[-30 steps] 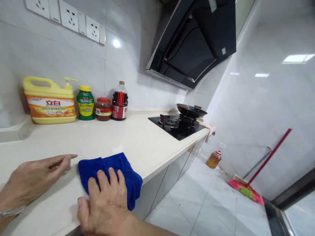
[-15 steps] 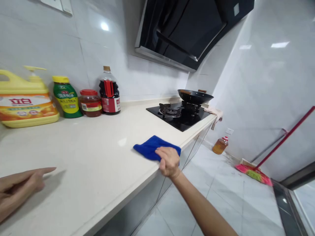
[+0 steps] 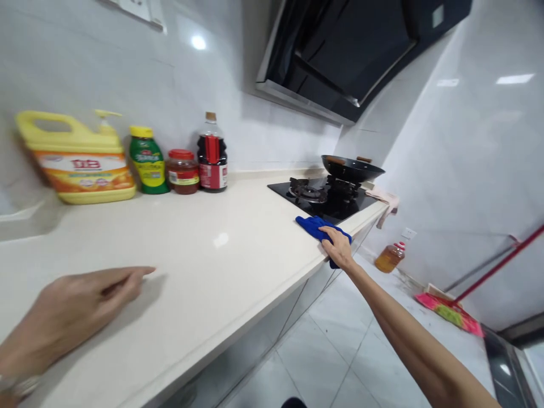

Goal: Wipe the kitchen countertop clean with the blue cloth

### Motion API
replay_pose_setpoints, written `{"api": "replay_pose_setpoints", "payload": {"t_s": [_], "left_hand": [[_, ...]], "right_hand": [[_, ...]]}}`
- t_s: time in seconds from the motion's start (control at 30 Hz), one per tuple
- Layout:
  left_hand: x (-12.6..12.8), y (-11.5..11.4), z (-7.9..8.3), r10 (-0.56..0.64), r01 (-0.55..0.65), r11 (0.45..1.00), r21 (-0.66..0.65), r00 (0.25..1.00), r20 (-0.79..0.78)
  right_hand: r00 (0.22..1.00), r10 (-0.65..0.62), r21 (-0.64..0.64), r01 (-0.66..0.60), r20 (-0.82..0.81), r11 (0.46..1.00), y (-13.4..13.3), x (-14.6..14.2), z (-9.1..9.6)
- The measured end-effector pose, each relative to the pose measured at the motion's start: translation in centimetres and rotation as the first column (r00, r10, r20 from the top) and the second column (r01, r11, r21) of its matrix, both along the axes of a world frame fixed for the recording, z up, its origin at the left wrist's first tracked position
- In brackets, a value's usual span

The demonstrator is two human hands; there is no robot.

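My right hand [image 3: 338, 245] holds a blue cloth [image 3: 314, 226] down on the front edge of the pale countertop [image 3: 204, 243], near the corner of the black gas stove [image 3: 344, 209]. Part of the cloth hangs over the edge below the hand. At the left, my left hand [image 3: 93, 297] is over the countertop with its index finger stretched forward and the others partly bent. Nothing shows in it. Whether it touches the surface I cannot tell.
Along the wall stand a yellow detergent jug [image 3: 85, 170], a green squeeze bottle [image 3: 148, 161], a red-lidded jar [image 3: 182, 173] and a dark sauce bottle [image 3: 212, 158]. A wok [image 3: 352, 169] sits on the stove under the range hood [image 3: 340, 51]. An oil jug [image 3: 389, 258] and a mop [image 3: 450, 311] are on the floor.
My right hand has slid the blue cloth along the counter edge, away from me towards the stove. My left hand has come further into view, and the camera view has shifted left.
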State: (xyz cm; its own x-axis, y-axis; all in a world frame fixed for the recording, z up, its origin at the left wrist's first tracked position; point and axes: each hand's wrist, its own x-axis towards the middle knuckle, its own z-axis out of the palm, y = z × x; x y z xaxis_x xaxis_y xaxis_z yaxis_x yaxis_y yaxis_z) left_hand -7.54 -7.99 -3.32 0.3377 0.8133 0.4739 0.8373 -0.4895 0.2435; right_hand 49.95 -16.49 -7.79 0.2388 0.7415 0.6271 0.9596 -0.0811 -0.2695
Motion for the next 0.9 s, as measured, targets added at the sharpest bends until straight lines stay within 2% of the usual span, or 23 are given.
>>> {"api": "replay_pose_setpoints", "payload": {"t_s": [0.07,0.1,0.17,0.27,0.37,0.43,0.5,0.53,0.6,0.63,0.67,0.7,0.73,0.77,0.8,0.87,0.9], "left_hand": [[1.7,-1.3,1.3,-0.024,0.024,0.998,-0.063,1.000,-0.002],[2.3,-1.8,1.8,-0.045,0.045,0.998,-0.046,0.999,0.008],[3.0,-2.5,2.1,-0.097,0.097,0.995,-0.010,0.995,-0.001],[3.3,-3.3,2.1,-0.155,0.155,0.986,0.057,0.988,-0.007],[3.6,-4.2,2.2,-0.198,0.194,0.978,0.081,0.979,0.047],[3.9,-5.0,2.5,-0.225,0.221,0.974,0.048,0.967,0.119],[4.2,-5.8,2.9,-0.220,0.243,0.968,-0.068,0.944,0.246],[4.4,-6.3,3.2,-0.201,0.258,0.955,-0.146,0.925,0.322],[4.7,-7.4,4.0,-0.146,0.290,0.919,-0.267,0.880,0.452],[4.9,-8.0,4.3,-0.123,0.296,0.909,-0.292,0.863,0.490],[5.2,-8.7,4.7,-0.104,0.283,0.912,-0.295,0.858,0.503],[5.7,-9.4,4.9,-0.088,0.258,0.924,-0.283,0.862,0.498],[6.3,-10.1,5.0,-0.082,0.231,0.937,-0.262,0.874,0.478],[7.2,-10.8,5.0,-0.091,0.213,0.949,-0.235,0.892,0.442],[8.3,-11.5,4.8,-0.114,0.207,0.956,-0.210,0.915,0.387],[11.0,-12.5,3.9,-0.178,0.222,0.953,-0.206,0.960,0.215],[12.5,-12.9,3.2,-0.188,0.207,0.949,-0.236,0.977,0.102]], "right_hand": [[0.998,-0.048,-0.071,0.051,0.037,0.996,-0.5,-3.6,0.0],[0.997,-0.054,-0.099,0.060,0.060,0.993,-0.9,-5.8,0.1],[0.994,-0.032,-0.132,0.045,0.101,0.990,-1.8,-10.9,0.2],[0.992,0.022,-0.110,-0.008,0.126,0.994,-3.2,-19.4,0.7],[0.985,0.150,-0.091,-0.143,0.084,0.986,-4.5,-27.4,1.0],[0.969,0.247,-0.081,-0.247,-0.002,0.966,-5.4,-31.6,1.4],[0.914,0.386,-0.076,-0.397,-0.127,0.915,-6.2,-34.4,2.0],[0.855,0.475,-0.064,-0.497,-0.210,0.865,-6.4,-35.0,2.3],[0.659,0.639,0.039,-0.683,-0.397,0.729,-6.4,-34.8,3.2],[0.553,0.688,0.135,-0.725,-0.469,0.675,-6.2,-33.8,3.6],[0.477,0.716,0.241,-0.720,-0.509,0.651,-5.8,-32.3,3.9],[0.444,0.722,0.334,-0.673,-0.531,0.660,-5.3,-30.5,4.2],[0.494,0.705,0.396,-0.593,-0.508,0.701,-4.7,-28.3,4.3],[0.587,0.658,0.398,-0.524,-0.472,0.753,-4.0,-26.0,4.4],[0.700,0.568,0.340,-0.456,-0.434,0.822,-3.2,-23.7,4.2],[0.903,0.306,0.109,-0.286,-0.300,0.952,-1.7,-19.7,3.7],[0.919,0.275,0.077,-0.264,-0.281,0.961,-1.1,-18.2,3.3]]}}
